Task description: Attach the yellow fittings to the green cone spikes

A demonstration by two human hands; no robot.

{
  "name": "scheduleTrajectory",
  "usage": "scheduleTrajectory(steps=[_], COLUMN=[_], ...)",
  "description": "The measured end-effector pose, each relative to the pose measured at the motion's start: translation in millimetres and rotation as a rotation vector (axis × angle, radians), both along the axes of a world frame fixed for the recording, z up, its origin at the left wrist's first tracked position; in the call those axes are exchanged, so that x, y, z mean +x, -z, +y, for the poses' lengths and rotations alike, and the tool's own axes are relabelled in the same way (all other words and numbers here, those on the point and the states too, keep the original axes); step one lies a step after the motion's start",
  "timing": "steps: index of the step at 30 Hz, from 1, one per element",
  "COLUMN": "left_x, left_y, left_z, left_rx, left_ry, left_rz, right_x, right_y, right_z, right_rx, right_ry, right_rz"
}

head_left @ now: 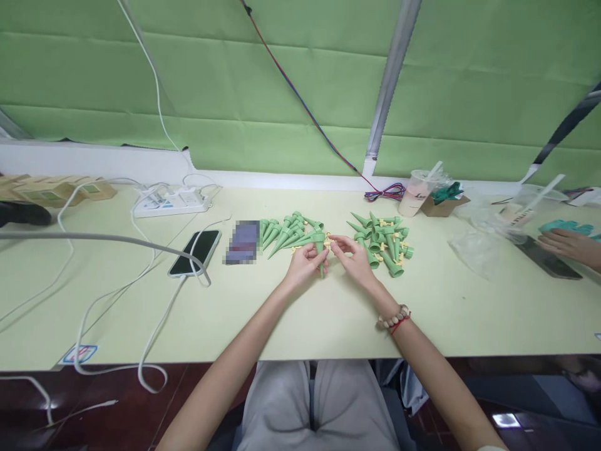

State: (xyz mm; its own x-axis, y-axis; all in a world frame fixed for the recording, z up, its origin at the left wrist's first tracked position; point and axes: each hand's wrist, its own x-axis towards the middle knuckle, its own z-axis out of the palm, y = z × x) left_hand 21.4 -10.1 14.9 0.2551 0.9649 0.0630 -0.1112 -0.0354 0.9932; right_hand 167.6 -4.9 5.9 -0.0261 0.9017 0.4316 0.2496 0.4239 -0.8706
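Found left watering-spike pile (284, 232) and right watering-spike pile (387, 241) on table (328, 326), with left hand (305, 266) and right hand (354, 260) between. Noted smartphone (185, 261) left of left pile, power strip (171, 204) behind smartphone. Recorded drink cup (415, 195) behind right pile, coiled wire (385, 192) left of cup, cardboard box (444, 207) right. Located plastic bag (474, 247) between right pile and co-worker's hand (568, 248).

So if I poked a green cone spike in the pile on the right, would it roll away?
A green cone spike would probably roll in a curve, being round and wider at one end, though its neighbours might block it. It looks stiff, since its straight sides don't sag. It's probably light, as the left hand holds up a similar one.
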Motion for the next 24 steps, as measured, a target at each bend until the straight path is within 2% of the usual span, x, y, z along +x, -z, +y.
scheduleTrajectory(steps=[5,7,9,13,16,18,21,24], left_x=[-4,-5,-7,-14,-24,-30,-37,-40], left_y=[1.8,2.7,2.2,0.4,2.9,6.5,12.9,19.5], left_z=[1,3,5,9,15,19,25,31], left_rx=[0.032,0.044,0.064,0.178,0.306,0.362,0.439,0.505], left_ry=[0.128,0.113,0.087,-0.189,-0.474,-0.616,-0.691,-0.718], left_rz=[0.073,0.101,0.106,0.095,0.230,0.335,0.449,0.596], right_x=[-4,-5,-3,7,20,26,30,28], right_y=[5.3,5.5,4.6,1.0,-0.2,1.0,3.8,4.7], right_z=[0,0,1,8,13,15,16,16], right_rx=[-0.071,-0.049,-0.045,-0.019,0.056,0.086,0.106,0.127], right_ry=[-0.086,-0.049,-0.014,0.150,0.339,0.423,0.534,0.581], right_rz=[-0.033,-0.071,-0.022,0.198,0.283,0.299,0.311,0.366])
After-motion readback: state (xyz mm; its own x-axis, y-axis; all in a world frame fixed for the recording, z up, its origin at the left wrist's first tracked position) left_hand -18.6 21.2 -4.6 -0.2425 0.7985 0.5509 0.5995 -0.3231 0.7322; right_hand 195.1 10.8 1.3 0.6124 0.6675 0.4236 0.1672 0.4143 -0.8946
